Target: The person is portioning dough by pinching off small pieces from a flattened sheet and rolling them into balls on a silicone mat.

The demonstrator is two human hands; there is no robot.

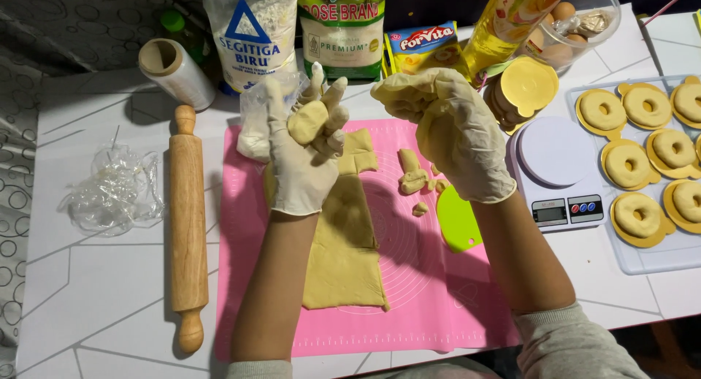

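Both my hands wear thin white gloves and are raised above a pink baking mat [431, 299]. My left hand [303, 149] holds a small lump of pale dough [307, 121] between its fingers. My right hand [449, 127] is curled, and I cannot see anything inside it. A rolled-out slab of dough [347, 255] lies on the mat under my left forearm. Small cut pieces of dough [412, 178] lie near the mat's middle, beside a green plastic scraper [458, 218].
A wooden rolling pin [188, 226] lies left of the mat, with crumpled plastic film [109, 189] and a film roll [175, 72] further left. A kitchen scale [558, 171] and a tray [642, 258] of ring-shaped dough on gold discs stand right. Flour bags, an oil pouch and eggs line the back.
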